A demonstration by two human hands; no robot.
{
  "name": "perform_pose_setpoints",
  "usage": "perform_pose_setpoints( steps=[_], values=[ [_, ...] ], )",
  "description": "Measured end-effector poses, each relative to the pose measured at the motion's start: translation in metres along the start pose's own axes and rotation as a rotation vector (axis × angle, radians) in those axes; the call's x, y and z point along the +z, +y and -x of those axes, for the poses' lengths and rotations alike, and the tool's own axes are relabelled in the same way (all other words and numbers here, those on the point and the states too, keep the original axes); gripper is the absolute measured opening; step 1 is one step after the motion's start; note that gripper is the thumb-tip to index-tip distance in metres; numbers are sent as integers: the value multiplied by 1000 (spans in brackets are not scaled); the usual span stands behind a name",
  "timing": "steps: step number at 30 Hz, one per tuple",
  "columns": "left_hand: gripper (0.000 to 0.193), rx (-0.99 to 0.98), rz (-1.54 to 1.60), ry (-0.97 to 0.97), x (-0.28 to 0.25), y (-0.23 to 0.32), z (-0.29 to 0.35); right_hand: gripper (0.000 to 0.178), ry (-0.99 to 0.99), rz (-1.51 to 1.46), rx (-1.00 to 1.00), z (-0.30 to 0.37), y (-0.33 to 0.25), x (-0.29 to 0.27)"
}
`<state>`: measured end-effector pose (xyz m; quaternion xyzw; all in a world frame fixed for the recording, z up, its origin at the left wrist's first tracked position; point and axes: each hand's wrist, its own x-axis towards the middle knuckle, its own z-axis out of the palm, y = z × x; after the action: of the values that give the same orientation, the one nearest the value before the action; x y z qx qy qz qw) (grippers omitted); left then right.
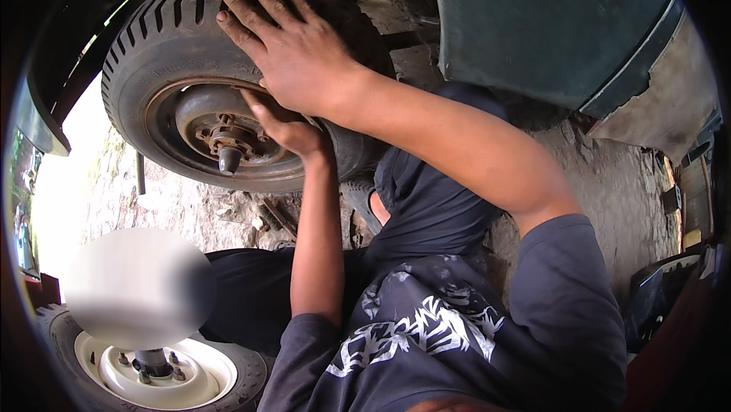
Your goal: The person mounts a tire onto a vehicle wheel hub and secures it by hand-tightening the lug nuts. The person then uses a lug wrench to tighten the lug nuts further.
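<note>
Dark sleeves are reaching up: right hand [293, 46] is pressing flat, fingers spread wide, on the mounted tyre [164, 23]; left hand [285, 126] is curling against its rusty rim [179, 111], holding nothing visible.

Matt ribbed rubber tyre [164, 27]; rusty dull metal rim [171, 126]; rough stony ground [601, 176].

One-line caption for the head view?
Right hand flat on mounted tyre, left hand at its rusty rim.

Outdoors on rough, cracked grey stony ground [609, 176], pretty dusty. Harsh white daylight [65, 176] blown out at left. Dark green metal vehicle body panel [548, 23] overhead, plus a spare cream-rimmed wheel [164, 374] lower left.
</note>
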<state>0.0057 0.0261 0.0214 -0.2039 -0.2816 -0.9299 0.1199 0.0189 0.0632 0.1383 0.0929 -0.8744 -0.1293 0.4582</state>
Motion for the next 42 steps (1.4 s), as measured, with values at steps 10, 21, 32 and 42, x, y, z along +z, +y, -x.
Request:
perform_pose_setpoints(
  steps=[10,21,32,42],
  values=[
    [71,20,94,-14,-3,-7,-12,94,-47,-76,-3,4,10,-15],
    [77,181,-620,85,-22,-49,49,100,-206,3,-89,-9,14,-51],
    [76,176,-316,123,-1,-11,4,104,-241,49,-131,-11,14,-46],
    [73,96,-474,117,-18,-19,31,105,-265,95,-96,-9,6,-55]
  ],
)
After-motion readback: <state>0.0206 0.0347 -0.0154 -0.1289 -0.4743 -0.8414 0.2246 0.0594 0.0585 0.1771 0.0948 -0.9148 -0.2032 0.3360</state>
